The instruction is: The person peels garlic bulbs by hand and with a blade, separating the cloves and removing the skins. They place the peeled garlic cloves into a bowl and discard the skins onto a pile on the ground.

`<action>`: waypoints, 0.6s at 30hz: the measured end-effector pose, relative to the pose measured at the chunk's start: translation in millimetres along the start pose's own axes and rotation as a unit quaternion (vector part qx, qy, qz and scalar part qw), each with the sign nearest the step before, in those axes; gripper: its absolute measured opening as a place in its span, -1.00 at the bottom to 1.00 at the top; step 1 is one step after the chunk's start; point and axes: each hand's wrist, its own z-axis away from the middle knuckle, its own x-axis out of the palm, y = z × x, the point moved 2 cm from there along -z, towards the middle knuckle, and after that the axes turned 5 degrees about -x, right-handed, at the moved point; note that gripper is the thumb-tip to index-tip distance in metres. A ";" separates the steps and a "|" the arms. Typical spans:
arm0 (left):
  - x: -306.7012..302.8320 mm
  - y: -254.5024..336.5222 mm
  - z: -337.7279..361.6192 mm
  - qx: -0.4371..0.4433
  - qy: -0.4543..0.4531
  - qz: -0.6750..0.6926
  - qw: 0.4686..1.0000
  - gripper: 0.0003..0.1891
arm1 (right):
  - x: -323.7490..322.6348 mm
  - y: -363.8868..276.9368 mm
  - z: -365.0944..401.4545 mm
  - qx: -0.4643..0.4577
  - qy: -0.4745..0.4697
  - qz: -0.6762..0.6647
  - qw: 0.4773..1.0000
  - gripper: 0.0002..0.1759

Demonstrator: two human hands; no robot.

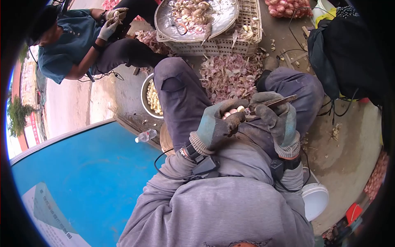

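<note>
My left hand (220,123), in a grey-green work glove, is closed around several garlic cloves (233,111) that show between the thumb and fingers. My right hand (277,117), gloved the same way, grips a knife (281,100) whose dark blade points up to the right. Both hands meet above my lap, with the right fingers close beside the cloves. Beyond them, a heap of garlic skins (228,76) lies on the ground between my legs. A bowl of peeled cloves (145,99) stands left of my knee.
A round metal tray (226,18) with garlic rests on a plastic crate (197,48). A co-worker (68,45) in gloves sits at the upper left. A plastic bottle (147,135) lies near a blue board (90,164). A white bucket (316,201) stands at my right; dark cloth (349,53) hangs farther off.
</note>
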 end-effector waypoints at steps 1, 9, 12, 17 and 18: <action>0.3 0.3 0.8 0.000 0.000 0.004 1.000 -0.65 | 0.7 -1.4 -1.4 -0.003 -0.014 -0.004 1.000 -0.67; 8.4 -2.7 2.2 -0.007 0.043 -0.105 0.993 -0.69 | -2.0 -2.9 -6.9 -0.009 -0.082 0.068 0.994 -0.67; 9.0 -0.5 3.8 -0.018 0.047 -0.071 0.996 -0.70 | -3.6 -4.7 -6.9 0.060 -0.073 0.036 0.995 -0.70; 5.5 -6.4 0.9 0.027 0.053 -0.083 0.995 -0.69 | -9.1 1.2 -7.9 0.010 -0.100 0.126 0.987 -0.74; 5.4 -4.3 0.3 0.084 0.058 -0.147 0.984 -0.68 | -7.7 -1.2 -6.8 0.010 -0.100 0.128 0.987 -0.74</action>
